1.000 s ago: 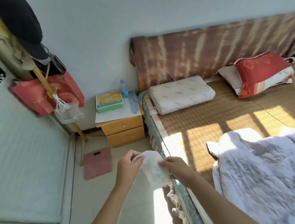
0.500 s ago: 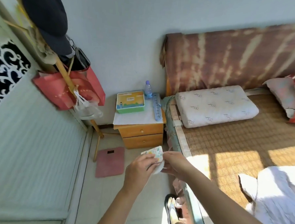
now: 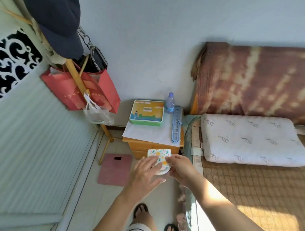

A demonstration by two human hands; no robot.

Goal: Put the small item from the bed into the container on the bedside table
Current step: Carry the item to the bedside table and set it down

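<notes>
Both hands meet in front of the bedside desk (image 3: 179, 144), low over the floor beside the bed (image 3: 250, 189). The small item (image 3: 161, 155), a flat patterned pouch with flowers and leaves over a white round edge, sits between them: the right hand (image 3: 180, 167) pinches it from the right with its fingers (image 3: 169, 159) closed on its edge, and the left hand (image 3: 145, 172) lies over its lower left part with fingers spread and loosely curled, touching it. The pouch is held in the air in front of the desk's drawers, short of the top. On the desk stands the container (image 3: 146, 112), a green box with a yellow and blue lid picture, with a water bottle (image 3: 170, 103) just beside it and a blue slotted rack (image 3: 177, 124) along the desk's right edge. A white pillow (image 3: 252, 139) lies at the head of the bed.
</notes>
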